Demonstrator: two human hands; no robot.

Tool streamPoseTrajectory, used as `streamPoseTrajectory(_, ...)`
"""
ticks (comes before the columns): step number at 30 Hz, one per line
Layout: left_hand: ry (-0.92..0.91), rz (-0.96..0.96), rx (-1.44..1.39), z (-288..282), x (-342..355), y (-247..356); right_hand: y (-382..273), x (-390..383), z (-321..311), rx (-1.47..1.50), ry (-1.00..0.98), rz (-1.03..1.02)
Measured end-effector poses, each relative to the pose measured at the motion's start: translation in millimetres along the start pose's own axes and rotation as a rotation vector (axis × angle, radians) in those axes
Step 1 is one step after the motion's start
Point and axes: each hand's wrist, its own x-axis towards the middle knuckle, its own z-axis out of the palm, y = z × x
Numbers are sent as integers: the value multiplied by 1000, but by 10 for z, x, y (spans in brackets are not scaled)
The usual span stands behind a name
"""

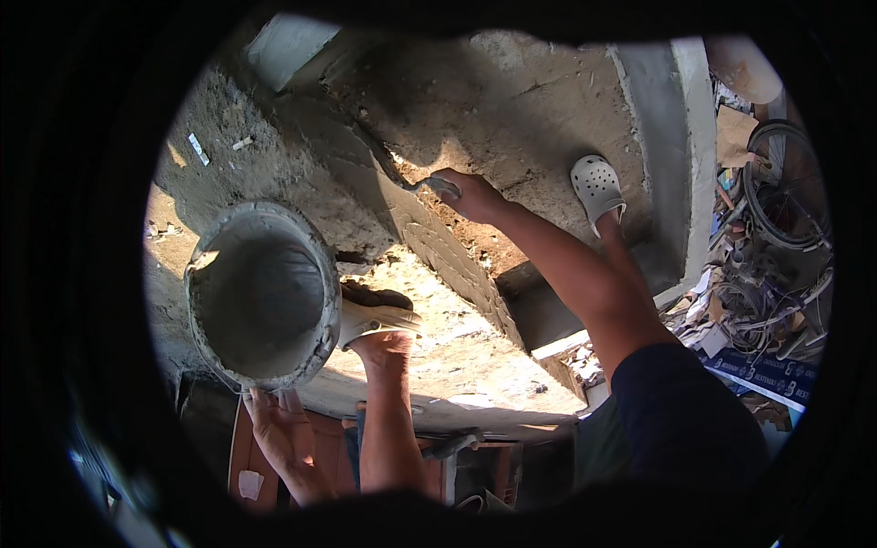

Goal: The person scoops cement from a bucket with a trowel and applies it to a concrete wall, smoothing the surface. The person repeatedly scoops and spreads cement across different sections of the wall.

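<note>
My right hand (470,196) is closed round the handle of a trowel (422,184) in the upper middle. Its blade, seen edge-on and partly hidden, lies along a strip of wet grey mortar (438,251) on top of a low wall. To the left, my left hand (281,434) grips a round, cement-crusted bucket (331,301) at its lower edge, the fingertips hidden behind it. The bucket's mouth faces me, and grey mortar coats the inside.
One foot in a pale clog (384,320) stands beside the bucket, the other clog (596,187) inside a walled pit. A grey plastered wall (658,137) bounds the pit. Beyond it lie a bicycle wheel (787,187) and piled scrap (744,283).
</note>
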Motion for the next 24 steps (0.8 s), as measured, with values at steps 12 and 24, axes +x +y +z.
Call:
streamPoseTrajectory(12, -86, 401, 502, 659, -1192, 731, 241, -2047, -192, -37, -200, 157)
streamPoseTrajectory(24, -99, 637, 659, 382, -1465, 966, -2983, -1156, -1498, -905, -40, -746)
